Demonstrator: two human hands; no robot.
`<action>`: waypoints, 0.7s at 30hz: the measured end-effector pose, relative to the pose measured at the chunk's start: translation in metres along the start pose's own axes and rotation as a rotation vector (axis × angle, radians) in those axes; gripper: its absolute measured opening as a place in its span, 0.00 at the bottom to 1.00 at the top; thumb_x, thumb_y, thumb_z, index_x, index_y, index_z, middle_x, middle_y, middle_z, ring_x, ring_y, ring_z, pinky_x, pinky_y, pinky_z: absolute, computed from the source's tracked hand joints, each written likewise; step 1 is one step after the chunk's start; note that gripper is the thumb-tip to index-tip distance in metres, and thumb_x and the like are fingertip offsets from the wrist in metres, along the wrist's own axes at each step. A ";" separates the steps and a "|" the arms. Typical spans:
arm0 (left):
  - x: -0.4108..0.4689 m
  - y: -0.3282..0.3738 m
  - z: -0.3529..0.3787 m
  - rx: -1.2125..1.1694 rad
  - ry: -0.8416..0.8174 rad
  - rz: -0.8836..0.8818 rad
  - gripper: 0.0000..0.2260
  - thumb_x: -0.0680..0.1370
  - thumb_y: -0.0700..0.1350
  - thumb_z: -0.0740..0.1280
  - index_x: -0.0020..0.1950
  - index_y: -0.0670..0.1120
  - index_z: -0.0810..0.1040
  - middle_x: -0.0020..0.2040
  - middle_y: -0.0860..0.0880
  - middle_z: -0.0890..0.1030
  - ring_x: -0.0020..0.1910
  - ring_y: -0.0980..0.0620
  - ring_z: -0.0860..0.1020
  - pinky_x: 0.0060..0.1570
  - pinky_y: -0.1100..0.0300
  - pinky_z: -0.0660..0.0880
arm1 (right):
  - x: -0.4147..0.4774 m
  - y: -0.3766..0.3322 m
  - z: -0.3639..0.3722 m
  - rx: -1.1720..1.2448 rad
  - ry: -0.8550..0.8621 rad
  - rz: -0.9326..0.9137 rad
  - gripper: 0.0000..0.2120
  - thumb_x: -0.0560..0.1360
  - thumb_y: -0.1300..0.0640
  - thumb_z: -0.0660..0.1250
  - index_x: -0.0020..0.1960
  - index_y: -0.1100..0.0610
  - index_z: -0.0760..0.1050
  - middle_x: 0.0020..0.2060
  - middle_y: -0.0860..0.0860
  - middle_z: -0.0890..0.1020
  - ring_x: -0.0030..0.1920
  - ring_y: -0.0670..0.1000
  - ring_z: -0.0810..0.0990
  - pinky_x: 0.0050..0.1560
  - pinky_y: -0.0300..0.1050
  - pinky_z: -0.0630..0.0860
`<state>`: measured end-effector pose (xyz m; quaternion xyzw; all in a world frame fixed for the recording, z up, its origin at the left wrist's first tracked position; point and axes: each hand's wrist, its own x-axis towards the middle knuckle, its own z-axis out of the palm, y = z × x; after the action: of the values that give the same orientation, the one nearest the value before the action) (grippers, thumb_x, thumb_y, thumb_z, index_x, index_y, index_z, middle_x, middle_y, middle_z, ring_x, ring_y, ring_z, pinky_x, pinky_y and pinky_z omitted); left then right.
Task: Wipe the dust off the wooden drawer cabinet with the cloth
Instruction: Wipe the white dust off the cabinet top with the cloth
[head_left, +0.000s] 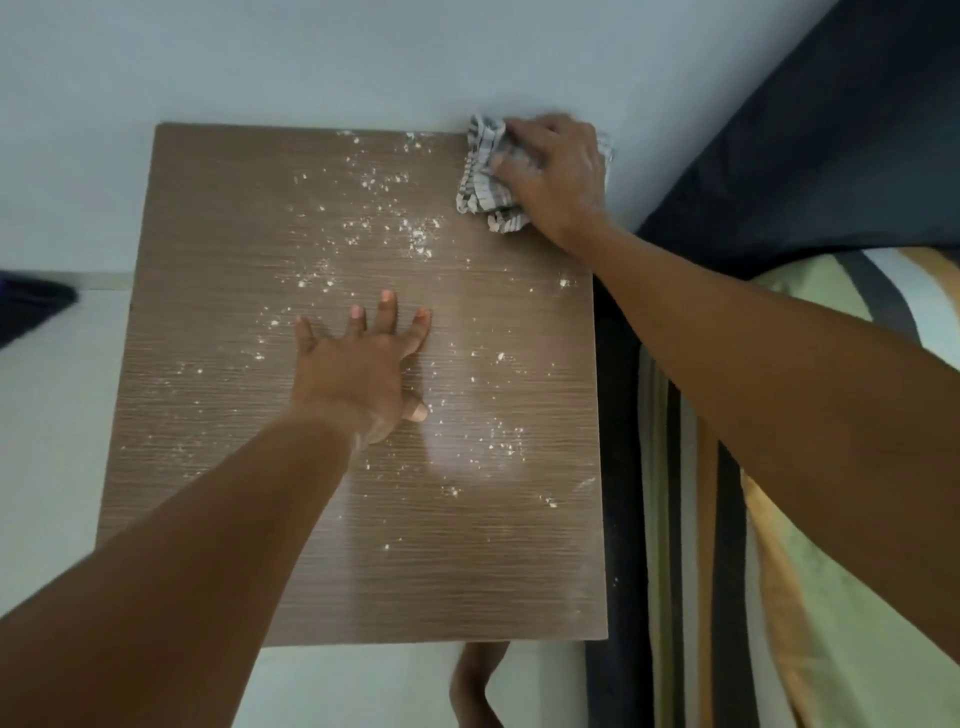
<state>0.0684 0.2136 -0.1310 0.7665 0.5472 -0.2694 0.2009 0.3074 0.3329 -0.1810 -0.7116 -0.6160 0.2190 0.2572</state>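
I look straight down on the brown wooden top of the drawer cabinet (218, 312), which stands against a pale wall. White dust specks (415, 236) are scattered over its middle and right half. My right hand (556, 171) presses a crumpled grey-and-white striped cloth (480, 182) onto the far right corner of the top. My left hand (358, 364) lies flat on the middle of the top, fingers spread, holding nothing. A paler smeared streak (452, 447) runs down the top to the right of that hand.
A bed with a dark blue cover (831, 130) and a striped green, orange and black sheet (779, 597) borders the cabinet on the right. A dark object (31, 306) sits at the left edge. My foot (475, 686) shows on the pale floor below the cabinet's near edge.
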 end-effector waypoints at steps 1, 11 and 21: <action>0.000 0.000 0.000 0.005 0.005 0.005 0.46 0.75 0.63 0.68 0.79 0.63 0.37 0.80 0.54 0.35 0.81 0.45 0.45 0.74 0.32 0.44 | -0.004 0.002 0.007 -0.185 -0.021 -0.041 0.25 0.77 0.38 0.62 0.69 0.49 0.76 0.67 0.51 0.75 0.68 0.51 0.70 0.73 0.53 0.64; 0.001 -0.004 0.007 0.053 0.047 0.036 0.44 0.74 0.65 0.67 0.81 0.61 0.41 0.82 0.54 0.40 0.81 0.45 0.49 0.74 0.31 0.45 | -0.088 -0.013 0.028 -0.502 -0.171 0.021 0.29 0.83 0.37 0.42 0.82 0.47 0.54 0.83 0.49 0.48 0.82 0.58 0.43 0.78 0.67 0.40; -0.125 -0.012 0.123 -0.077 0.412 0.088 0.21 0.80 0.61 0.61 0.71 0.56 0.74 0.77 0.55 0.67 0.77 0.46 0.64 0.74 0.34 0.48 | -0.324 -0.044 0.042 -0.427 -0.238 0.020 0.29 0.83 0.36 0.44 0.79 0.46 0.60 0.82 0.44 0.48 0.82 0.54 0.42 0.78 0.64 0.39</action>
<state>0.0018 0.0523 -0.1470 0.8203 0.5526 -0.0770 0.1256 0.2001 0.0213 -0.1874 -0.7249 -0.6674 0.1685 0.0242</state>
